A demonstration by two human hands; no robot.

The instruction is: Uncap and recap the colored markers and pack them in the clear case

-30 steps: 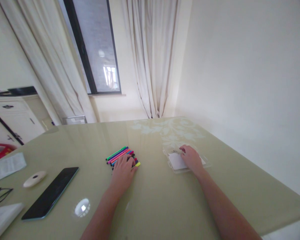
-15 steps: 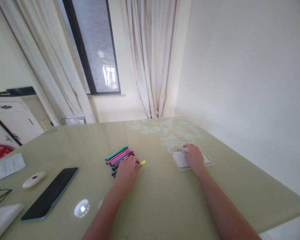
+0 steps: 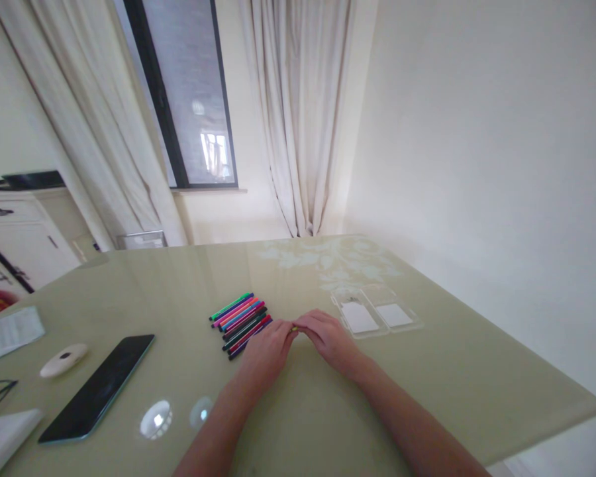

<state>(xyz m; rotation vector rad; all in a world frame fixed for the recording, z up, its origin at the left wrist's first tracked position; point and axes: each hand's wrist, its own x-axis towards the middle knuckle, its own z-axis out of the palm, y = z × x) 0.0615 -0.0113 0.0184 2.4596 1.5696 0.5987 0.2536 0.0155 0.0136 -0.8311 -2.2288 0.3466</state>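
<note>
Near the frame's centre, the left hand (image 3: 267, 350) and right hand (image 3: 332, 339) meet, fingers of both pinched closed on a mostly hidden yellow pen (image 3: 295, 328). Other pens (image 3: 239, 318) lie on the surface (image 3: 298, 424) just left of centre; right of centre sits an open clear case (image 3: 382, 322).

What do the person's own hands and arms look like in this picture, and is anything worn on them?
The left hand and right hand are ungloved. The left forearm and right forearm are bare as far as the picture shows, with no sleeve, watch or bracelet visible. I see no ring, but such small details are hard to tell.
</note>
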